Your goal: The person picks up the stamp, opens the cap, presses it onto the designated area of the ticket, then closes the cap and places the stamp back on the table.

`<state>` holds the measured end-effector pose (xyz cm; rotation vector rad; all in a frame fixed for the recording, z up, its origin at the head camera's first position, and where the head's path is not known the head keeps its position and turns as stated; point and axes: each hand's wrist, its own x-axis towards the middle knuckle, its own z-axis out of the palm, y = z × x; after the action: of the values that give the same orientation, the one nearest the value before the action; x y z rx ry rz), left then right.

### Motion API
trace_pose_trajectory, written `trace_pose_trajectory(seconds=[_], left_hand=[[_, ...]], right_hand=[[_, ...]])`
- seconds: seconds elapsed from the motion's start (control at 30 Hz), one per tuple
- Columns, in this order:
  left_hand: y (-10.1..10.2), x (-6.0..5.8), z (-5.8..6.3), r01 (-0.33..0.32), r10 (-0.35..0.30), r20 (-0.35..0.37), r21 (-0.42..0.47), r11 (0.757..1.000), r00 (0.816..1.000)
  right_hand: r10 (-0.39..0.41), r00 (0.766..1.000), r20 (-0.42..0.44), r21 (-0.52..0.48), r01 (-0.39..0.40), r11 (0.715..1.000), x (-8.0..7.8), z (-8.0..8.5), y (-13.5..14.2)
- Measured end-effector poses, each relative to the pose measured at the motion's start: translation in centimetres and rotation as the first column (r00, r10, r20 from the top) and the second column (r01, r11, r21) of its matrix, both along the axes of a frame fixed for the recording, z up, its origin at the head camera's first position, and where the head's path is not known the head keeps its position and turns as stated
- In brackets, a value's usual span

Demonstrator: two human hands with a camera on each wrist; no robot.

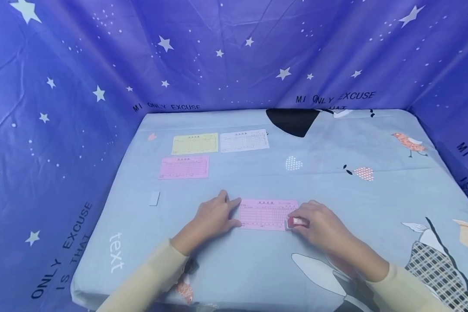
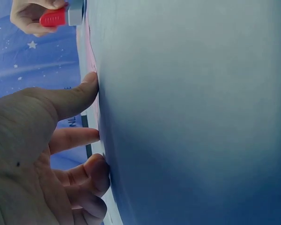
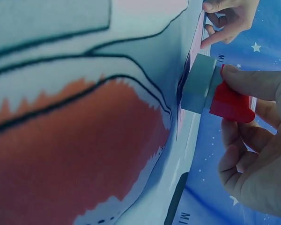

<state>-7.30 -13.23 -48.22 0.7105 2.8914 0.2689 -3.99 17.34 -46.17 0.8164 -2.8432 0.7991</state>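
Note:
A pink printed form slip (image 1: 263,214) lies flat in front of me. My left hand (image 1: 214,216) rests at its left edge, thumb and index fingertip touching the slip and the other fingers loosely bent. In my right hand (image 1: 323,223), thumb and fingers pinch a red self-inking stamp (image 3: 232,101) with a grey base (image 3: 200,83). The stamp is at the slip's lower right corner, its base facing the paper. Whether the base presses fully on the slip, I cannot tell. The stamp's underside is hidden.
Farther back lie a yellow slip (image 1: 195,144), a white slip (image 1: 245,141) and another pink slip (image 1: 184,167). A small pale rectangular piece (image 1: 154,198) sits to the left. The light blue patterned cloth (image 1: 335,186) covers the table; a starry purple curtain (image 1: 226,60) hangs around it.

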Motion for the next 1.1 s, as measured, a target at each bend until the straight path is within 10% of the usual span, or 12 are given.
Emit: trace_pose_trajectory(seconds=[1.1], left_hand=[[0.38,-0.05,0.01,0.073,-0.083,-0.123,-0.088,0.993,0.989]], right_hand=[[0.014,1.0,-0.025,0.098,-0.012,0.995,-0.26,-0.51,-0.49]])
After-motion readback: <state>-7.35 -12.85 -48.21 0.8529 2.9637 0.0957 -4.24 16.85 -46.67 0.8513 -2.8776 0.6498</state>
